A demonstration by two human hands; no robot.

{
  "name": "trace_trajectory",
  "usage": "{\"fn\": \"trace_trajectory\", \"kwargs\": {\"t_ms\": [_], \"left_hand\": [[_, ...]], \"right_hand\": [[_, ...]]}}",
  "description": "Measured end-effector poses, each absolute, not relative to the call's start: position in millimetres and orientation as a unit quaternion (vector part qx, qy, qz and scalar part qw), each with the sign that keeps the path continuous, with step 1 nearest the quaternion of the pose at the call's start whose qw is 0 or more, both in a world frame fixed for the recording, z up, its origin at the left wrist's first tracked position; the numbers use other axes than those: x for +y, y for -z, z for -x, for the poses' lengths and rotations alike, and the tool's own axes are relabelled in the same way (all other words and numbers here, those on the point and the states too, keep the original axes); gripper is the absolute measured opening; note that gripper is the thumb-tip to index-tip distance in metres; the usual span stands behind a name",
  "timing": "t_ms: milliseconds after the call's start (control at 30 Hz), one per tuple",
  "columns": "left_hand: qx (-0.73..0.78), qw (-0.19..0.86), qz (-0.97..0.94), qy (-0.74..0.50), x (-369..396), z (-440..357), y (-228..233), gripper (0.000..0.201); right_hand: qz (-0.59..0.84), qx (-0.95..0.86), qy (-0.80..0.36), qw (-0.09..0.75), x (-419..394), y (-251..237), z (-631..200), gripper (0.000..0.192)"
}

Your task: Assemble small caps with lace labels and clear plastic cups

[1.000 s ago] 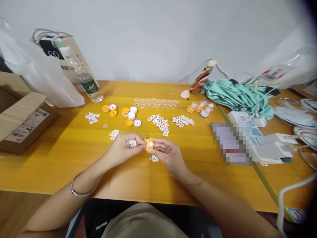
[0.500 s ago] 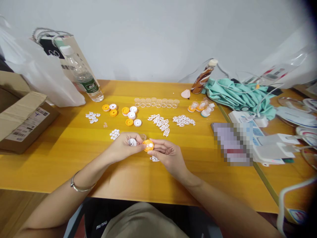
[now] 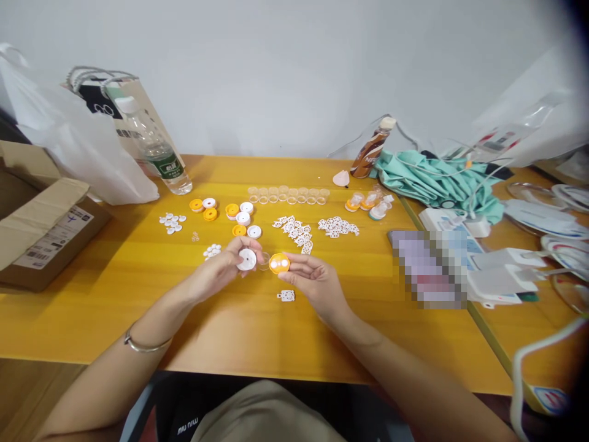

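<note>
We pinch the white disc (image 3: 247, 259) in our left hand (image 3: 221, 270) and the orange cap (image 3: 279, 263) in our right hand (image 3: 313, 283), flat faces up, the disc just left of the cap and level with it, a small gap between.

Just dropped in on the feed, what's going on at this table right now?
A person sits at a yellow table, holding a small part in each hand just above it. The left hand pinches a white round disc; the right hand holds an orange cap, its white-spotted face turned up. The two parts are close but apart. A small white cut-out piece lies on the table just below the hands. Behind them lie more orange and white caps, white cut-outs and a row of clear cups.
</note>
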State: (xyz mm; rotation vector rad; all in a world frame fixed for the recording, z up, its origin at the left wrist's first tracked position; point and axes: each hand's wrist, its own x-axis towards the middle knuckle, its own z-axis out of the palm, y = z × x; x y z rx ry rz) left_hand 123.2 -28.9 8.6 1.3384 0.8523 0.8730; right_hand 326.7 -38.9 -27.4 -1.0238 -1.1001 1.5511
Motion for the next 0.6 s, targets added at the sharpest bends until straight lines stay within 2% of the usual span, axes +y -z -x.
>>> {"fn": "trace_trajectory", "kwargs": {"t_ms": [200, 433, 600], "left_hand": [[0.365, 0.571, -0.674, -0.294, -34.1, -113.8, -12.5, 0.023], [0.356, 0.539, -0.632, -0.428, -30.1, -118.6, -4.3, 0.031], [0.350, 0.546, -0.644, -0.406, -30.3, -123.2, -2.3, 0.029]], "right_hand": [[0.421, -0.454, -0.623, 0.478, -37.4, 25.5, -327.6, 0.032], [0.420, -0.468, -0.613, 0.479, -37.5, 24.8, -328.0, 0.030], [0.421, -0.461, -0.616, 0.481, -39.1, 21.7, -327.4, 0.030]]}}
